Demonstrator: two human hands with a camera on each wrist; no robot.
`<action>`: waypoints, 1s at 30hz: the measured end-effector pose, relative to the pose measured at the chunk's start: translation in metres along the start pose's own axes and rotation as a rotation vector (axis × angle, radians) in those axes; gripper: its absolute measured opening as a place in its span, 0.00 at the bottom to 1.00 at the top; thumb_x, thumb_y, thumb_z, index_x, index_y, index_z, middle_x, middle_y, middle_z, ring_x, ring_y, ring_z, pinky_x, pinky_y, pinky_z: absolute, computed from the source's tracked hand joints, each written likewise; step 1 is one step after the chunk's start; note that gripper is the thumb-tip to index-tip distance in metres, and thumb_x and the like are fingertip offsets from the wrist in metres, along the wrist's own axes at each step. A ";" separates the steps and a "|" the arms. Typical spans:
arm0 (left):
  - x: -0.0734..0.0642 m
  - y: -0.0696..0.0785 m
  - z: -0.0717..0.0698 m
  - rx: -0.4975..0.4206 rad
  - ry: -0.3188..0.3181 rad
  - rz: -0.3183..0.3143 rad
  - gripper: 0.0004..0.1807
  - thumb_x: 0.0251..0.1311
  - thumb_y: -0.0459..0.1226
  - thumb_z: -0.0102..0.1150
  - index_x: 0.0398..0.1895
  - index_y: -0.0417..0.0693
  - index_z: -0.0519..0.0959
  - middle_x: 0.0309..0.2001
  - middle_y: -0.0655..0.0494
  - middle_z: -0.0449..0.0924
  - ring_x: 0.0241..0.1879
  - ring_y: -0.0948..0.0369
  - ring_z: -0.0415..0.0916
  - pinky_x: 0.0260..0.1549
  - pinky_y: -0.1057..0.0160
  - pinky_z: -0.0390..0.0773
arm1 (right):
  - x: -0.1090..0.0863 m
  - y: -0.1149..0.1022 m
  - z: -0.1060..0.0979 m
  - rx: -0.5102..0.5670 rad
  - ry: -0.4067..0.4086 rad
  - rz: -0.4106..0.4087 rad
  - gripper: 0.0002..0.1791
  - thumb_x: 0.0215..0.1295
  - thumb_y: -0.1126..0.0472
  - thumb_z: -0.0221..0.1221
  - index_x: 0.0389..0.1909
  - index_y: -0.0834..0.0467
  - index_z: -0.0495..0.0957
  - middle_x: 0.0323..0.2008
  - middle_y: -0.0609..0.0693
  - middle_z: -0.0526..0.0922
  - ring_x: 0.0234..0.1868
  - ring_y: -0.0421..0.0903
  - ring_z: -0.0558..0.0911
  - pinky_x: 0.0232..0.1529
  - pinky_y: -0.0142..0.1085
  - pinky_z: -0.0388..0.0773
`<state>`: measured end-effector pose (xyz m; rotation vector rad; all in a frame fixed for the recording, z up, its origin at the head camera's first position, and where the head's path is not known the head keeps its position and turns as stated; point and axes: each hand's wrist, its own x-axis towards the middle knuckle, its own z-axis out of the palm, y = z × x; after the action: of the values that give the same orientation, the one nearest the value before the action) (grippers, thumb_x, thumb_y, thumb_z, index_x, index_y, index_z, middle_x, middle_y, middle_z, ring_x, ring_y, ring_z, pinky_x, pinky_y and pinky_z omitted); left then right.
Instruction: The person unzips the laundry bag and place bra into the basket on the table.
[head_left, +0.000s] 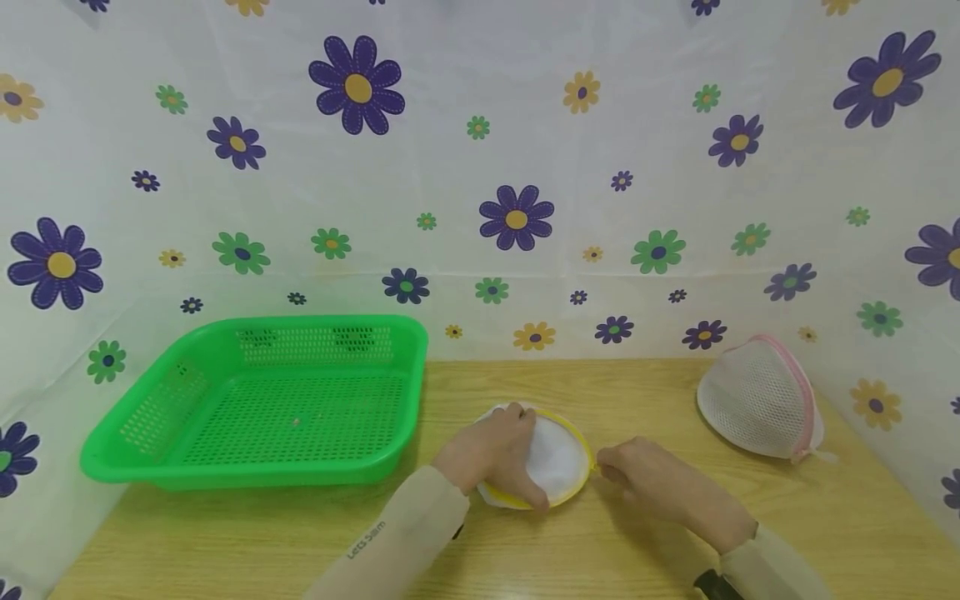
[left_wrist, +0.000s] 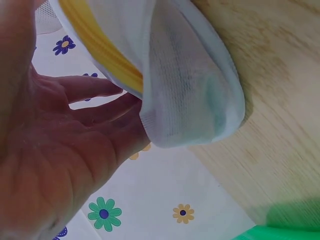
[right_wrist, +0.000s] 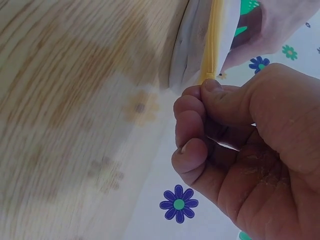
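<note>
A white mesh laundry bag (head_left: 558, 457) with a yellow zipper round its top sits on the wooden table. My left hand (head_left: 498, 450) spans its left side and grips it, thumb at the near edge, fingers at the far edge. In the left wrist view, a greenish patch shows faintly through the mesh wall of the bag (left_wrist: 185, 85). At the bag's right edge, my right hand (head_left: 652, 479) pinches the end of the yellow zipper (right_wrist: 214, 45) between thumb and forefinger. The zipper pull itself is hidden by the fingertips.
A green perforated plastic basket (head_left: 262, 477) stands at the left of the table. At the back right lies a second white mesh laundry bag (head_left: 750, 400) with a pink zipper. A flower-patterned white sheet (head_left: 435, 167) hangs behind and along both sides.
</note>
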<state>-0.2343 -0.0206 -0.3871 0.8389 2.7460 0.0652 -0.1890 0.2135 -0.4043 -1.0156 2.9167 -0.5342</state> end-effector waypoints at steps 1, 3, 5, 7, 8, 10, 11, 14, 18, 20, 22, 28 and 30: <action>0.000 0.000 0.000 -0.002 0.000 -0.001 0.64 0.40 0.67 0.74 0.76 0.40 0.62 0.68 0.47 0.70 0.65 0.52 0.73 0.63 0.57 0.78 | 0.000 0.000 0.000 0.001 0.002 -0.003 0.16 0.64 0.75 0.59 0.23 0.55 0.70 0.19 0.37 0.61 0.23 0.31 0.61 0.25 0.26 0.62; -0.001 0.001 0.000 -0.006 -0.002 -0.005 0.64 0.40 0.67 0.74 0.76 0.40 0.62 0.69 0.47 0.70 0.65 0.52 0.73 0.63 0.57 0.78 | -0.001 -0.001 0.000 -0.001 0.012 -0.008 0.16 0.65 0.75 0.59 0.22 0.54 0.70 0.19 0.37 0.61 0.23 0.31 0.61 0.25 0.26 0.62; -0.001 0.001 -0.001 -0.013 -0.003 -0.007 0.65 0.40 0.67 0.74 0.77 0.40 0.61 0.69 0.47 0.70 0.65 0.52 0.73 0.63 0.57 0.78 | -0.002 -0.001 0.000 0.000 0.021 -0.013 0.16 0.65 0.74 0.59 0.22 0.54 0.70 0.19 0.37 0.61 0.23 0.31 0.61 0.24 0.25 0.62; 0.000 0.001 -0.001 -0.017 -0.004 -0.007 0.65 0.40 0.67 0.74 0.77 0.40 0.61 0.70 0.47 0.70 0.66 0.52 0.72 0.63 0.57 0.78 | -0.002 -0.001 0.000 0.004 0.020 -0.011 0.16 0.66 0.73 0.59 0.22 0.54 0.70 0.19 0.37 0.60 0.23 0.30 0.60 0.24 0.25 0.62; 0.000 0.001 -0.001 -0.018 -0.003 -0.006 0.65 0.40 0.67 0.74 0.77 0.40 0.61 0.70 0.47 0.70 0.66 0.52 0.72 0.63 0.57 0.78 | -0.002 -0.001 0.000 0.004 0.020 -0.011 0.16 0.67 0.73 0.59 0.22 0.54 0.70 0.19 0.37 0.60 0.23 0.30 0.60 0.24 0.25 0.61; 0.001 0.001 0.000 -0.018 0.000 -0.003 0.65 0.40 0.67 0.75 0.77 0.40 0.61 0.70 0.47 0.70 0.65 0.52 0.72 0.63 0.57 0.78 | -0.002 -0.001 0.000 0.004 0.019 -0.012 0.16 0.67 0.72 0.59 0.22 0.54 0.70 0.19 0.37 0.60 0.23 0.30 0.60 0.24 0.25 0.62; 0.001 0.000 0.000 -0.016 0.000 -0.002 0.65 0.40 0.67 0.75 0.77 0.40 0.61 0.69 0.46 0.70 0.65 0.52 0.73 0.64 0.57 0.78 | -0.002 -0.001 0.000 0.004 0.017 -0.010 0.16 0.68 0.72 0.59 0.22 0.54 0.70 0.19 0.37 0.60 0.23 0.30 0.60 0.24 0.25 0.62; 0.001 0.000 0.000 -0.001 0.004 0.004 0.65 0.40 0.67 0.74 0.77 0.39 0.61 0.69 0.46 0.71 0.65 0.52 0.73 0.64 0.57 0.77 | -0.002 -0.001 0.000 0.008 0.017 -0.015 0.16 0.68 0.72 0.59 0.22 0.54 0.70 0.20 0.36 0.60 0.23 0.30 0.60 0.24 0.25 0.61; 0.003 0.000 0.001 0.029 0.013 0.012 0.65 0.40 0.68 0.74 0.76 0.38 0.62 0.68 0.46 0.72 0.65 0.52 0.74 0.65 0.58 0.77 | -0.002 -0.002 -0.001 0.021 0.019 -0.019 0.16 0.68 0.72 0.59 0.22 0.54 0.71 0.20 0.36 0.60 0.23 0.30 0.60 0.24 0.25 0.61; 0.004 0.000 0.001 0.043 0.018 0.015 0.64 0.40 0.68 0.74 0.75 0.38 0.63 0.66 0.46 0.74 0.64 0.52 0.75 0.64 0.58 0.77 | -0.002 -0.002 -0.001 0.023 0.020 -0.020 0.16 0.68 0.72 0.59 0.22 0.54 0.71 0.20 0.36 0.61 0.23 0.30 0.60 0.24 0.25 0.61; 0.004 0.000 0.001 0.051 0.022 0.015 0.63 0.40 0.68 0.74 0.74 0.39 0.64 0.65 0.46 0.75 0.63 0.52 0.75 0.64 0.58 0.77 | -0.003 -0.001 -0.001 0.028 0.015 -0.016 0.16 0.68 0.72 0.59 0.22 0.54 0.71 0.20 0.36 0.61 0.23 0.29 0.60 0.24 0.25 0.61; 0.006 0.001 0.004 0.090 0.035 0.016 0.59 0.38 0.70 0.73 0.70 0.43 0.68 0.60 0.50 0.77 0.57 0.54 0.77 0.60 0.58 0.79 | -0.004 -0.002 0.000 0.028 0.001 -0.001 0.16 0.68 0.72 0.59 0.22 0.55 0.70 0.19 0.36 0.60 0.22 0.30 0.59 0.24 0.25 0.60; 0.006 0.001 0.004 0.092 0.036 0.014 0.59 0.38 0.70 0.72 0.70 0.43 0.68 0.60 0.50 0.77 0.56 0.54 0.77 0.60 0.58 0.79 | -0.004 -0.002 0.000 0.019 0.003 0.001 0.16 0.67 0.73 0.59 0.22 0.54 0.70 0.19 0.36 0.60 0.22 0.30 0.60 0.24 0.25 0.61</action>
<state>-0.2375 -0.0165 -0.3923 0.8894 2.7958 -0.0442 -0.1848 0.2146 -0.4039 -1.0122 2.9088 -0.5621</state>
